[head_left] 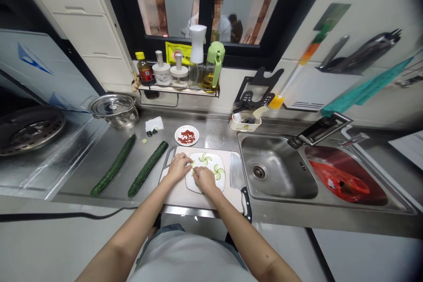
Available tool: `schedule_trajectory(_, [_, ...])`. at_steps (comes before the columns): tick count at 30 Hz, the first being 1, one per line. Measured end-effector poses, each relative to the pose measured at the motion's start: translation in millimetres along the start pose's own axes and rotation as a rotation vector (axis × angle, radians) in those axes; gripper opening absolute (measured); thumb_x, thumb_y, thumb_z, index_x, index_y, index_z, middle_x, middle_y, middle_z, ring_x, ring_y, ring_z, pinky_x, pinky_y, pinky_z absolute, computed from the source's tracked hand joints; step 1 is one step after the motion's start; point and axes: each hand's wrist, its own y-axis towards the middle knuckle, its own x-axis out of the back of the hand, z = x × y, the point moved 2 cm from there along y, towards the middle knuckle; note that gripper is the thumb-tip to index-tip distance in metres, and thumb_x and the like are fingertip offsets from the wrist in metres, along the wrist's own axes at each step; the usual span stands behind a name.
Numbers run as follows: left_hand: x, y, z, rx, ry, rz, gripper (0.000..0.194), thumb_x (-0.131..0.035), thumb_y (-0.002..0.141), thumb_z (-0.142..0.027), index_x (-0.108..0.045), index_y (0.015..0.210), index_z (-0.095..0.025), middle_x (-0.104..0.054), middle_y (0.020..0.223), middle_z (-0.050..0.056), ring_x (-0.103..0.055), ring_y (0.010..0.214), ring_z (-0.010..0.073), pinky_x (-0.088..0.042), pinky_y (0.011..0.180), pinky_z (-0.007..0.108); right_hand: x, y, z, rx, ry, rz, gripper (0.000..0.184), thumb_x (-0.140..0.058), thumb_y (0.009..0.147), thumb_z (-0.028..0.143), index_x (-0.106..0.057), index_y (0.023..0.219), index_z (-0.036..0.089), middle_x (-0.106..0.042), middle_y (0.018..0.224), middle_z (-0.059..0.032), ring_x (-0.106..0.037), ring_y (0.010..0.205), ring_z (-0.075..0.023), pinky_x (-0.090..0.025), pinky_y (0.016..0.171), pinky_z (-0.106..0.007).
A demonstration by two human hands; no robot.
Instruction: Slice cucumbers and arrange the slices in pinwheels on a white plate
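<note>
A white plate point(212, 186) lies on a pale cutting board point(175, 200). Curved cucumber slices point(218, 172) form pinwheel shapes on it. My left hand point(180, 166) reaches over the plate's left edge, its fingers pinched around a pale green cucumber slice, mostly hidden. My right hand point(205, 179) is bent over the plate beside it, fingertips closed at a slice there and covering part of the arrangement. On the board's right side rests a kitchen knife point(236, 171), its black handle toward me. A cut cucumber point(147, 169) and a longer cucumber point(114, 166) lie to the left.
Behind the board stands a small plate point(177, 135) of red bits. Cucumber scraps and a tissue point(154, 123) lie near a lidded steel pot point(114, 110). A double sink point(280, 167) with a red bag point(343, 183) is at right. A condiment shelf point(178, 91) hangs above the counter.
</note>
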Motion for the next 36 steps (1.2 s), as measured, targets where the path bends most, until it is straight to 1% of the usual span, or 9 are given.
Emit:
schedule_trajectory(4, [-2.0,1.3,1.0,0.006,-0.038,-0.008,0.019,-0.061,0.079,-0.025,-0.073,0.094,-0.022,-0.060,0.093,0.006,-0.053,0.096,0.0228,-0.042,0.087,0.036,1.7,0.1,0.9,-0.002,0.009,-0.009,0.024,-0.042,0.093,0.025,-0.065,0.099,0.020,-0.068,0.095,-0.0080,-0.060,0.090,-0.0193,-0.036,0.071,-0.026])
schedule_trajectory(6, [-2.3,2.2,7.3,0.044,-0.093,-0.068,0.020,-0.061,0.078,-0.025,-0.072,0.095,-0.022,-0.061,0.092,0.005,-0.055,0.095,0.0217,-0.043,0.087,0.035,4.6,-0.1,-0.1,-0.008,0.043,-0.026,0.024,-0.043,0.092,0.025,-0.065,0.102,0.020,-0.069,0.096,-0.0072,-0.060,0.090,-0.0193,-0.036,0.070,-0.026])
schedule_trajectory(10, [0.4,-0.1,32.0,0.235,-0.166,-0.278,0.024,-0.055,0.080,-0.021,-0.071,0.098,-0.019,-0.066,0.094,0.006,-0.059,0.090,0.0195,-0.045,0.086,0.032,15.5,-2.7,-6.1,-0.047,0.172,-0.109,0.028,-0.042,0.093,0.026,-0.065,0.108,0.023,-0.070,0.102,-0.0050,-0.061,0.095,-0.0186,-0.038,0.074,-0.025])
schedule_trajectory(12, [2.3,-3.2,44.6,0.336,-0.138,-0.324,0.027,-0.054,0.080,-0.021,-0.070,0.101,-0.018,-0.067,0.094,0.006,-0.060,0.089,0.0198,-0.045,0.084,0.031,21.4,-5.8,-9.9,-0.083,0.230,-0.143,0.029,-0.041,0.093,0.027,-0.066,0.107,0.022,-0.070,0.102,-0.0048,-0.061,0.095,-0.0179,-0.038,0.075,-0.024])
schedule_trajectory(18, [6.8,-8.6,50.7,0.477,0.031,-0.234,0.030,-0.057,0.079,-0.030,-0.068,0.106,-0.023,-0.068,0.099,0.006,-0.060,0.096,0.0228,-0.044,0.085,0.032,28.2,-21.2,-17.2,-0.106,0.372,-0.214,0.031,-0.042,0.092,0.028,-0.069,0.106,0.019,-0.072,0.093,-0.0052,-0.063,0.085,-0.0160,-0.041,0.076,-0.023])
schedule_trajectory(23, [7.8,-7.1,34.4,0.478,0.192,-0.171,0.034,-0.057,0.080,-0.039,-0.068,0.107,-0.022,-0.066,0.106,0.011,-0.057,0.105,0.0291,-0.041,0.090,0.040,25.4,-35.5,-24.3,-0.135,0.440,-0.241,0.033,-0.042,0.091,0.030,-0.070,0.106,0.019,-0.072,0.097,-0.0059,-0.063,0.087,-0.0167,-0.044,0.078,-0.025])
schedule_trajectory(26, [6.7,-6.1,30.7,0.452,0.226,-0.179,0.030,-0.057,0.080,-0.037,-0.068,0.101,-0.019,-0.065,0.106,0.014,-0.056,0.105,0.0316,-0.040,0.089,0.042,25.6,-42.7,-29.5,-0.146,0.465,-0.262,0.034,-0.042,0.091,0.031,-0.070,0.105,0.018,-0.071,0.101,-0.0070,-0.063,0.089,-0.0176,-0.045,0.079,-0.026])
schedule_trajectory(32, [2.4,-4.2,35.3,0.449,0.089,-0.254,0.019,-0.060,0.076,-0.032,-0.066,0.090,-0.021,-0.067,0.089,0.009,-0.060,0.091,0.0267,-0.042,0.081,0.038,27.5,-50.6,-35.3,-0.157,0.483,-0.298,0.033,-0.042,0.090,0.030,-0.070,0.102,0.019,-0.072,0.098,-0.0068,-0.063,0.087,-0.0180,-0.046,0.079,-0.027])
schedule_trajectory(36, [2.9,-1.6,38.2,0.531,-0.168,-0.281,0.015,-0.061,0.075,-0.027,-0.065,0.087,-0.021,-0.067,0.077,0.002,-0.062,0.078,0.0191,-0.043,0.071,0.030,28.8,-52.2,-34.7,-0.153,0.498,-0.302,0.034,-0.041,0.090,0.031,-0.070,0.102,0.018,-0.072,0.096,-0.0072,-0.064,0.086,-0.0185,-0.046,0.078,-0.027])
